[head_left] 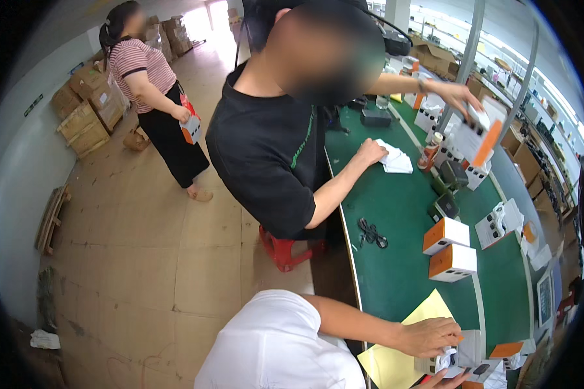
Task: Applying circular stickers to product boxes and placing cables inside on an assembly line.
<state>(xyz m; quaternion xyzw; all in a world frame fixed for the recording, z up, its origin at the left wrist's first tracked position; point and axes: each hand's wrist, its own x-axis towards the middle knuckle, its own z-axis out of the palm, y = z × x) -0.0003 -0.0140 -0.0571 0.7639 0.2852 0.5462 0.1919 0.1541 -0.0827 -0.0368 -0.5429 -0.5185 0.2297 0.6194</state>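
My left hand point(429, 337) reaches from a white sleeve to an open white and orange box point(470, 349) at the lower right. Its fingers are closed at the box's opening, over something white and dark. What exactly they pinch is hidden. Only the fingers of my right hand point(446, 381) show at the bottom edge, curled against the underside of the same box. A yellow sheet point(396, 364) lies beneath my left wrist. Beyond it, two closed white boxes with orange sides, a nearer one point(453, 263) and a farther one point(446, 235), stand on the green bench.
A co-worker point(266, 149) in black sits at the bench, one hand on white papers point(396, 159), the other holding a box point(475, 136). Another person point(146, 84) stands on the floor. A black cable point(372, 233), a bottle point(429, 151) and a metal post point(464, 58) are along the bench.
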